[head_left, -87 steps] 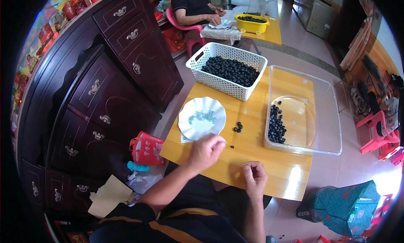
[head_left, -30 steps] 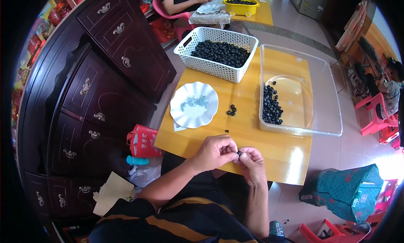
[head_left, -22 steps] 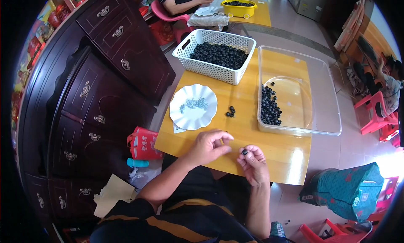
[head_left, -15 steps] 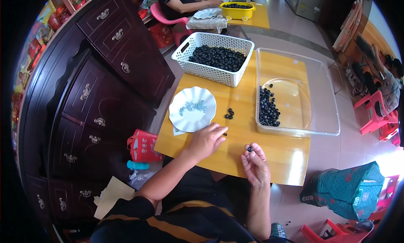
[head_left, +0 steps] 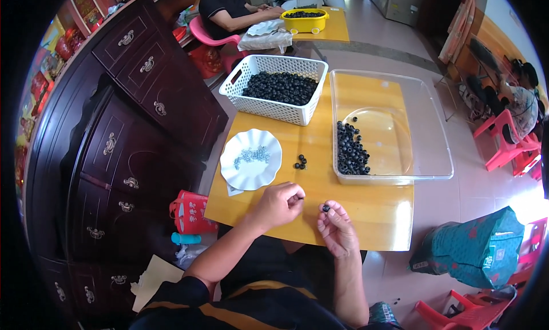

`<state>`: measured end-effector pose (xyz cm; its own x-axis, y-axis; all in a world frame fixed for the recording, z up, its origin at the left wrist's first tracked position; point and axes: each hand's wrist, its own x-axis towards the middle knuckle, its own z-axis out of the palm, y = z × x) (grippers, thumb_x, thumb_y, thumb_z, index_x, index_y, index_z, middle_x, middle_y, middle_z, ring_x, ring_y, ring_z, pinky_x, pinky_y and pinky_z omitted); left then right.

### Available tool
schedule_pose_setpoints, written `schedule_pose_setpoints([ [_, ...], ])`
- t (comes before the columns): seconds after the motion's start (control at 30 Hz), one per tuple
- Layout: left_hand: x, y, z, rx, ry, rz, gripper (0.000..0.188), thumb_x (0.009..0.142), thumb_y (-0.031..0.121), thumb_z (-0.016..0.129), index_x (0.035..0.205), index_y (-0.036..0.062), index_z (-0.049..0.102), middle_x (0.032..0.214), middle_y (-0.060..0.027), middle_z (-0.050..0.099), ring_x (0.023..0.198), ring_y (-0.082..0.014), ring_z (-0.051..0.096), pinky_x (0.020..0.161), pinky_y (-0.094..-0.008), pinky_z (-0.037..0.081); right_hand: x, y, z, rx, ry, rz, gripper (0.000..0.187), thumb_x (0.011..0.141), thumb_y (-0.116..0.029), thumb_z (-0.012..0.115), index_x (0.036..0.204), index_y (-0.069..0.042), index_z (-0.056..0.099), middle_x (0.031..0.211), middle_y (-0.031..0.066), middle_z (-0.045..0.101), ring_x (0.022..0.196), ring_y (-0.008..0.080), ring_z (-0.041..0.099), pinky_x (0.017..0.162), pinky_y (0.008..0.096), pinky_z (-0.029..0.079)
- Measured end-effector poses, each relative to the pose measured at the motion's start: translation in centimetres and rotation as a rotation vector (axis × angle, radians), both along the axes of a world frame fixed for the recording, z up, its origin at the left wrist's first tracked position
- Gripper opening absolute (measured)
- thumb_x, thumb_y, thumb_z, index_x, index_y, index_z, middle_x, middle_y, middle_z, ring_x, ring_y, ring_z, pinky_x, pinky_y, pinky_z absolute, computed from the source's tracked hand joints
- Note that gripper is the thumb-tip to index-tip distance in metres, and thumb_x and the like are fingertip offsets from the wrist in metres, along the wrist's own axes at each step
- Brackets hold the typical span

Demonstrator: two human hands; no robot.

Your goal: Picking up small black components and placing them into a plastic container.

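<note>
Right hand (head_left: 337, 230) pinches a small round black bead (head_left: 325, 207) above the yellow wooden table (head_left: 372, 207) — left hand (head_left: 280, 203) curled shut, contents unclear; steady fingertips would help here.

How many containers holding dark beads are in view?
3: the white basket at the table's far end, the clear tray beside it on the right, and the yellow tub on the far table. Others may be hidden.

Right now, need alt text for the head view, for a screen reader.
Seen from above, a person's right hand pinches a small black bead over a yellow table, the left hand curled beside it. Beyond are a white scalloped plate, a white basket of black beads and a clear tray.
</note>
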<state>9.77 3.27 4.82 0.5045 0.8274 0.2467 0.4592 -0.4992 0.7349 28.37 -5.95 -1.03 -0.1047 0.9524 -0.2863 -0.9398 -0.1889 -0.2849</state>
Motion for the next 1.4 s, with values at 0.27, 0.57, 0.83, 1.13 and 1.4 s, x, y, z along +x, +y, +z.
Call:
schedule_pose_setpoints([
  [0.27, 0.7, -1.7, 1.5, -0.294, -0.309, -0.008, 0.011, 0.092, -0.001, 0.069, 0.102, -0.0022, 0.072, 0.093, -0.0046, 0.075, 0.082, -0.0072, 0.069, 0.073, -0.0224, 0.056, -0.3, -0.1, 0.2, 0.022, -0.023, 0.042, 0.025, 0.099, -0.004, 0.065, 0.124, -0.004, 0.066, 0.111, 0.011, 0.073, 0.093, 0.015, 0.071, 0.083, 0.0261, 0.06],
  [0.57, 1.6, -2.1, 2.2, -0.069, -0.288, -0.086, 0.015, 0.085, -0.004, 0.077, 0.099, -0.0007, 0.074, 0.097, -0.0103, 0.073, 0.091, -0.0186, 0.071, 0.08, -0.0283, 0.056, -0.4, -0.2, 0.1, 0.054, 0.03, 0.036, 0.022, 0.099, -0.007, 0.065, 0.121, -0.005, 0.065, 0.106, 0.0097, 0.072, 0.091, 0.017, 0.073, 0.08, 0.0285, 0.062],
  [0.83, 2.0, -2.6, 2.1, -0.006, -0.284, -0.088, 0.018, 0.079, -0.005, 0.08, 0.095, 0.0005, 0.075, 0.098, -0.01, 0.072, 0.089, -0.0196, 0.069, 0.078, -0.0289, 0.055, -0.3, -0.2, 0.6, 0.11, 0.021, 0.053, 0.016, 0.097, -0.008, 0.07, 0.113, -0.007, 0.065, 0.103, 0.007, 0.072, 0.092, 0.015, 0.072, 0.084, 0.0274, 0.06],
  [1.13, 2.0, -2.4, 2.1, 0.125, -0.204, -0.114, 0.018, 0.076, -0.002, 0.083, 0.092, 0.003, 0.076, 0.092, -0.0077, 0.071, 0.084, -0.021, 0.067, 0.074, -0.0308, 0.053, -0.7, -0.1, 0.9, 0.098, -0.028, 0.026, 0.013, 0.095, -0.008, 0.073, 0.107, -0.006, 0.067, 0.098, 0.0055, 0.072, 0.087, 0.014, 0.07, 0.082, 0.0256, 0.059],
  [1.4, 1.1, -2.0, 2.6, 0.198, -0.159, -0.19, 0.023, 0.07, 0.0, 0.086, 0.089, 0.0059, 0.075, 0.087, -0.0063, 0.07, 0.079, -0.0221, 0.066, 0.068, -0.0321, 0.051, -0.9, -0.2, 1.4, 0.103, -0.128, 0.037, 0.012, 0.093, -0.008, 0.075, 0.102, -0.006, 0.068, 0.094, 0.0064, 0.073, 0.083, 0.014, 0.068, 0.076, 0.0261, 0.056],
])
